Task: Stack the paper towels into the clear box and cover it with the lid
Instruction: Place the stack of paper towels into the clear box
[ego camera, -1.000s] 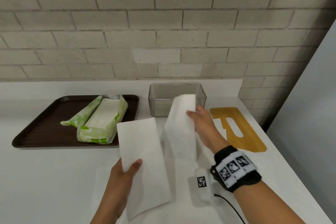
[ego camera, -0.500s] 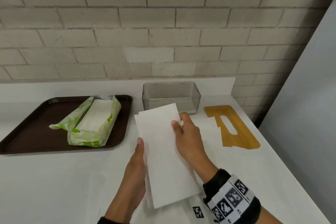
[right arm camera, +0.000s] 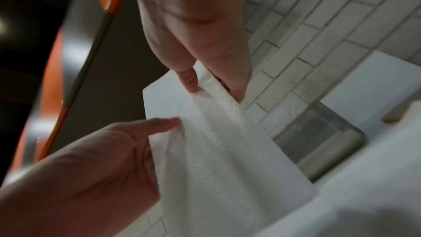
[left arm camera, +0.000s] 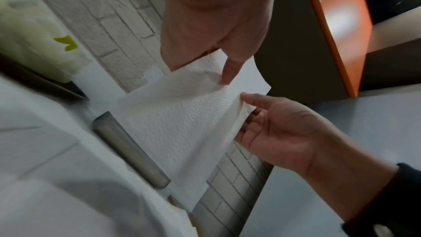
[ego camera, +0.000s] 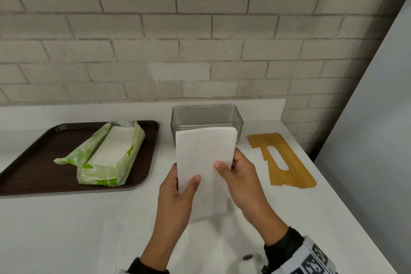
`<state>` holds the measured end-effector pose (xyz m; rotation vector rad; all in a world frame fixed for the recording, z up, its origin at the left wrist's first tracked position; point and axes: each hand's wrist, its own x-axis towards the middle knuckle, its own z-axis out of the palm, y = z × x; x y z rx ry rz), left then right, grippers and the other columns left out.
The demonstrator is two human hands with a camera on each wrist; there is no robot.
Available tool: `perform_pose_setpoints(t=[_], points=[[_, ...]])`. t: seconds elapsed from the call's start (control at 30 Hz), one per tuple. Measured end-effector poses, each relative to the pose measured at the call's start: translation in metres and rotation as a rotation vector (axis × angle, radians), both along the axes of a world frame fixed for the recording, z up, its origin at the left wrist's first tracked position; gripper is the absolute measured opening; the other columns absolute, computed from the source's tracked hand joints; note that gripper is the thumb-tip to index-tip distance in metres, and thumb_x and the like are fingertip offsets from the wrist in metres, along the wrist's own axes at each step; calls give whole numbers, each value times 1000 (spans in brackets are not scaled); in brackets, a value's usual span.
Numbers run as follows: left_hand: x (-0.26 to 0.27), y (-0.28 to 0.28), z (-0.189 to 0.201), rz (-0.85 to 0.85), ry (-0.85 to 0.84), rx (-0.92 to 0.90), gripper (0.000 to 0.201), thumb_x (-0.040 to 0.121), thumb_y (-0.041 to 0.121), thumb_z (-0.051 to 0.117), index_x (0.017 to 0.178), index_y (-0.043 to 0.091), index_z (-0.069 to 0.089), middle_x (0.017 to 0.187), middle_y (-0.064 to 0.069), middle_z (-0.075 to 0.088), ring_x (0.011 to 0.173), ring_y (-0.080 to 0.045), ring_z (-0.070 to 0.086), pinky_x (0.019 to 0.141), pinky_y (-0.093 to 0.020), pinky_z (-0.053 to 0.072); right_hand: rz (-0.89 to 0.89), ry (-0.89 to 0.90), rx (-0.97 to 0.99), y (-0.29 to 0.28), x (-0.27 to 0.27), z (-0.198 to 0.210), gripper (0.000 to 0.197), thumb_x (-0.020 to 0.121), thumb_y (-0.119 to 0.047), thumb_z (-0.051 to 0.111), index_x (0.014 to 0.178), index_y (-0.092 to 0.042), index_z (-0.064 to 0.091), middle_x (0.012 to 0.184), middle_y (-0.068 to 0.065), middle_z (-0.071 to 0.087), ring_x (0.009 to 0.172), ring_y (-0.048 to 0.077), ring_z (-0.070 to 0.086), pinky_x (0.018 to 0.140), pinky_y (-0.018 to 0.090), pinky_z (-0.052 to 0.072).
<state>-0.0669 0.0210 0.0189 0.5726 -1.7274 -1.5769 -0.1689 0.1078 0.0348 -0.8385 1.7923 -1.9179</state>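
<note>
Both hands hold the paper towels [ego camera: 205, 162] above the counter [ego camera: 66, 229], just in front of the clear box [ego camera: 206, 115] at its back edge: left hand [ego camera: 178, 193] and right hand [ego camera: 242, 176] each pinch a side. The lid [ego camera: 282, 160] lies near the counter's right edge.

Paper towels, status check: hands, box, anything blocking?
Both hands, left hand and right hand, pinch the white paper towel stack. Clear plastic box open just behind. Yellow wooden lid lies off to the right. Nothing blocking.
</note>
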Motion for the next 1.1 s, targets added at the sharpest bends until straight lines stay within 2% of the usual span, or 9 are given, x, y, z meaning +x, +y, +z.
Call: perform_pose_setpoints(t=[0.13,0.23,0.33,0.53,0.6,0.73,0.87,0.97,1.1], points=[[-10,3,2,2,99,6,34,87,11,61,111,33,53,105,12,66,95,-3,65,70,-14,52,-57,76,-83,2,1,-2,30,92,-18,55,117,-33,48,115,-9,62,104,5,62,82,20,54],[-17,6,-8,2,72,60,32,86,13,63,110,32,53,106,8,67,94,-4,66,69,-14,52,-40,69,3,4,2,-16,32,92,-18,56,117,-34,44,114,-8,60,104,6,61,80,16,53],[-21,8,-13,8,53,85,32,86,13,63,109,33,53,106,7,66,92,-2,66,67,-12,51,-39,56,40,5,1,-23,34,91,-17,57,113,-39,43,111,-13,59,99,-2,59,76,10,50],[-24,9,-7,24,61,55,35,86,14,64,109,36,49,107,12,63,93,0,64,66,-11,51,-86,75,61,4,-1,-16,39,92,-18,55,122,-35,37,112,-13,55,101,3,57,73,9,51],[-26,8,-10,26,39,105,33,87,15,63,110,35,51,108,8,64,95,-7,65,66,-14,53,-59,78,174,2,-3,-18,42,91,-17,58,122,-35,36,112,-11,53,100,5,54,72,9,49],[-23,0,-11,24,59,246,26,87,14,63,109,27,60,104,3,71,92,-14,68,68,-21,55,-4,78,385,6,-7,-27,43,85,-14,65,123,-27,48,113,-8,57,103,10,56,81,15,47],[-8,-12,-8,11,186,378,30,80,10,63,107,24,62,99,7,74,89,-9,69,70,-22,53,162,62,551,21,-5,-37,36,79,-12,72,114,-18,63,107,-4,66,95,11,62,69,9,47],[10,-32,-10,74,189,351,28,75,6,65,99,21,63,92,7,73,86,-10,67,67,-21,54,215,69,610,39,-11,-38,30,77,-13,74,106,-17,68,104,-4,69,93,12,66,77,18,53],[32,-51,-10,46,41,188,31,78,-7,65,95,20,64,87,9,74,82,-9,69,67,-16,55,47,-46,373,60,-32,-24,12,76,-5,74,85,-11,71,85,3,73,79,21,69,73,32,55]])
